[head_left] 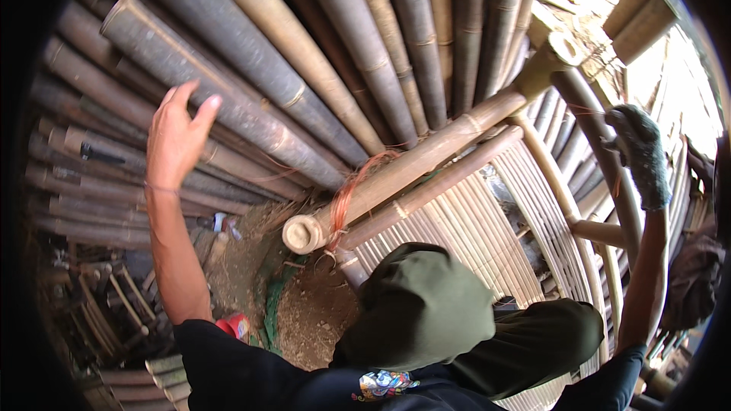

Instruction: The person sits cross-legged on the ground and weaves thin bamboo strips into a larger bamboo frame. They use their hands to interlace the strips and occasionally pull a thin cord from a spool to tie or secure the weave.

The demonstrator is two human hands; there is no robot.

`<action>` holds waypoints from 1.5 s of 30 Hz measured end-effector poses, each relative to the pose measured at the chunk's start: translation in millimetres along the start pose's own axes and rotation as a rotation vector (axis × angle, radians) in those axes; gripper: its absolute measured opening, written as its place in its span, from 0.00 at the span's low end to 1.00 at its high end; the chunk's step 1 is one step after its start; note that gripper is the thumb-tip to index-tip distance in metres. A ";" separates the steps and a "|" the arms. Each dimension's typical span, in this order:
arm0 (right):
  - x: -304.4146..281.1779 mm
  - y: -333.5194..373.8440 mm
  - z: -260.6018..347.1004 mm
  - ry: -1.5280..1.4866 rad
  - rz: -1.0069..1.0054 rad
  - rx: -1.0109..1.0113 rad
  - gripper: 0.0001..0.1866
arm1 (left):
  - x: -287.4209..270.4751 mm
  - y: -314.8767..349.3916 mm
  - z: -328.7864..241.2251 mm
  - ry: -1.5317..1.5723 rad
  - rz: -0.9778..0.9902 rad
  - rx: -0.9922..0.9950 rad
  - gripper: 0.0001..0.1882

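While the left hand (pixel 177 131) rests spread and empty against a grey bamboo pole (pixel 228 91) in the leaning stack, the gloved right hand (pixel 638 151) is wrapped around a curved bamboo upright (pixel 601 137); between them, orange cord (pixel 344 196) binds a pale crossbar (pixel 411 169) above slatted bamboo flooring (pixel 487 221).

An outdoor bamboo workshop: stacked bamboo poles (pixel 251 53), a slatted bamboo frame (pixel 525 205) (dirt floor below).

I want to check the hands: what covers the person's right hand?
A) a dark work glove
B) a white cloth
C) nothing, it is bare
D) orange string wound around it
A: the right hand wears a dark glove and grips a curved bamboo pole, while the left hand is bare and spread against the stacked bamboo poles.
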State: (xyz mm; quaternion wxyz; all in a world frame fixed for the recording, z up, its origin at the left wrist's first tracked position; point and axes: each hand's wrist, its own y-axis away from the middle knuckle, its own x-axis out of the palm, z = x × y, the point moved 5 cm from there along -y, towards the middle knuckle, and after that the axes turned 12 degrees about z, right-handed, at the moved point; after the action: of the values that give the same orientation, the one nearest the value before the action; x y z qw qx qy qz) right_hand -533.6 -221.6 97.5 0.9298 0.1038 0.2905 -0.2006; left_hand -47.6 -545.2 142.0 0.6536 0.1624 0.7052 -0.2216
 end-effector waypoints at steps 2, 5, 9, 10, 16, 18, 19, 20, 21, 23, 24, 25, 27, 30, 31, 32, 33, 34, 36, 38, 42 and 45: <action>24.9 6.3 34.0 -0.054 0.109 -0.004 0.07 | 0.7 2.6 -104.1 0.581 0.024 0.393 0.31; 53.1 10.5 85.0 0.053 0.241 -0.271 0.08 | 11.5 6.0 -252.8 1.106 0.271 0.984 0.33; 30.5 25.6 89.5 0.249 0.071 -0.134 0.11 | 46.4 15.2 -360.0 1.465 0.869 1.001 0.24; 20.0 39.7 80.5 0.166 0.023 -0.076 0.10 | 55.1 12.7 -370.6 1.447 0.900 0.998 0.19; -65.7 185.8 -23.3 -0.104 -0.110 0.557 0.12 | 117.6 -35.3 -407.1 1.462 1.213 0.764 0.10; -95.1 248.1 -56.8 0.020 -0.198 0.832 0.12 | 136.6 -57.5 -409.7 1.478 1.181 0.583 0.12; -103.9 270.2 -61.4 0.419 -0.311 0.766 0.13 | 144.6 -62.8 -409.0 1.445 1.184 0.542 0.12; -105.6 288.9 -65.8 0.815 -0.402 0.740 0.15 | 152.2 -66.1 -409.2 1.409 1.184 0.501 0.12; -103.3 328.6 -77.3 1.022 -0.269 1.213 0.28 | 159.3 -63.2 -412.8 1.362 1.192 0.510 0.12; -82.5 353.3 -83.7 1.294 -0.356 1.193 0.40 | 172.2 -49.1 -421.3 1.293 1.210 0.512 0.12; -70.8 361.3 -87.3 1.201 -0.488 1.140 0.41 | 175.5 -36.7 -431.2 1.303 1.262 0.580 0.12; -49.6 363.0 -87.2 1.147 -0.551 1.010 0.39 | 181.2 -24.0 -439.4 1.276 1.256 0.549 0.12; -2.5 358.8 -101.1 0.486 -0.455 0.837 0.26 | 187.8 8.1 -463.9 1.245 1.239 0.568 0.13; 90.8 322.6 -117.0 -0.643 -0.076 0.547 0.25 | 196.6 82.8 -491.2 1.119 1.385 0.693 0.15; 113.3 313.8 -121.1 -0.852 -0.112 0.486 0.26 | 202.8 112.7 -497.1 1.088 1.476 0.683 0.16; 132.8 305.1 -128.1 -1.045 -0.139 0.409 0.27 | 206.4 141.4 -501.2 1.022 1.500 0.769 0.16; 150.7 292.9 -143.2 -1.291 -0.210 0.384 0.27 | 212.1 170.9 -502.8 1.035 1.569 0.774 0.15; 167.7 287.2 -156.8 -1.523 -0.273 0.392 0.26 | 221.9 198.3 -503.9 1.002 1.638 0.735 0.14; 155.1 298.1 -160.8 -0.268 -0.377 0.200 0.24 | 242.5 246.0 -503.2 0.967 1.714 0.691 0.14; 166.7 321.7 -188.1 -0.659 -0.612 0.325 0.17 | 265.8 287.4 -497.4 0.942 1.770 0.627 0.14; 187.1 383.7 -213.4 -0.790 -0.709 0.643 0.10 | 312.6 348.9 -478.6 0.863 1.885 0.518 0.21; 199.8 417.3 -208.5 -0.485 -0.490 0.688 0.11 | 340.1 371.3 -478.1 0.891 1.869 0.370 0.33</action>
State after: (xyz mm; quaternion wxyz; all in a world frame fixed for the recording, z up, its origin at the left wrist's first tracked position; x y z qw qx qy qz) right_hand -306.7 155.3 -155.7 0.8078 0.2839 -0.0017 -0.5165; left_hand -293.0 0.3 -210.5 0.2113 0.8059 0.4312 0.3464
